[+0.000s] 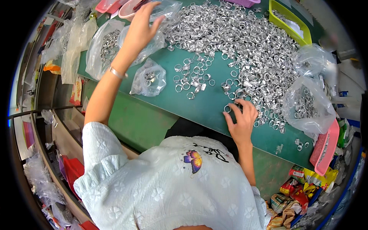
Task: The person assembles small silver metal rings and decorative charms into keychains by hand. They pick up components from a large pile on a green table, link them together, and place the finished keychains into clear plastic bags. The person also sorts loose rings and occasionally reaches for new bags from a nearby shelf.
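Silver-coloured rings (230,30) lie in a wide heap across the green table (165,109). At the heap's near edge, my right hand (243,119) has thumb and forefinger on either side of a single ring (227,109). My left hand (143,28) is raised at the far left, fingers apart and nothing visible in it, above a clear plastic bag (155,44). A smaller group of rings (195,76) sits apart, left of the main heap. Beside that group is a small clear bag (149,82) with some rings inside.
A larger bag of rings (103,50) lies at the left. On the right are another ring bag (310,107) and a pink basket (326,147); a yellow-green basket (293,27) stands behind. Shelving (69,134) runs along the left, and colourful packages (295,188) lie below the table's right end.
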Motion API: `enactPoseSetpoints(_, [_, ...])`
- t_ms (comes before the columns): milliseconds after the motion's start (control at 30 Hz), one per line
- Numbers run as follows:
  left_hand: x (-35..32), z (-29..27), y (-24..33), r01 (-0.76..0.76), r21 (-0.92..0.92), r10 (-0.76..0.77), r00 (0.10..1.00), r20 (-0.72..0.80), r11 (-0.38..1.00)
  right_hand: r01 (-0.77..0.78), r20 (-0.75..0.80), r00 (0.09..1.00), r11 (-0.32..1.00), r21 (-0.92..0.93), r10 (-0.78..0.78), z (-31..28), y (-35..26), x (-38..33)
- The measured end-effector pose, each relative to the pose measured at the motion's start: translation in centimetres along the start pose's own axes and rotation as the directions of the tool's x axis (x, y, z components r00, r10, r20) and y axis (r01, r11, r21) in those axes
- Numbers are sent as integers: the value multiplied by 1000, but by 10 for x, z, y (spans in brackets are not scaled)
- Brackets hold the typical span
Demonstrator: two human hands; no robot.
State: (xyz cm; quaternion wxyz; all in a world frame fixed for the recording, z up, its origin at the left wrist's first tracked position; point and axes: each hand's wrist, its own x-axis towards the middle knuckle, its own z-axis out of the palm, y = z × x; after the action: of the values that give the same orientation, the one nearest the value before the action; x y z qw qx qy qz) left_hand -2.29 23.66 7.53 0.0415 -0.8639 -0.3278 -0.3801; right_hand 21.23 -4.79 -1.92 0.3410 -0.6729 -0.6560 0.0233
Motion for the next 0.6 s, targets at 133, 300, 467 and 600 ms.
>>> enactPoseSetpoints(133, [-57,-37,93,52,-209,-5,976,220,976,9,31,1000,998,-56,-7,-2,8,-21])
enactPoseSetpoints(300, [-150,-11,166,412,-392,-172,838,518,822,-51,-5,999,996,-67,51,-4,2,-19])
enactPoseSetpoints(467, [-178,7,206,699,-488,-180,650,738,522,-31,42,998,989,-145,38,16,-2,-18])
enactPoseSetpoints(600, [-175,7,211,801,-449,-241,381,893,-397,-283,163,959,746,602,232,3,-35,-19])
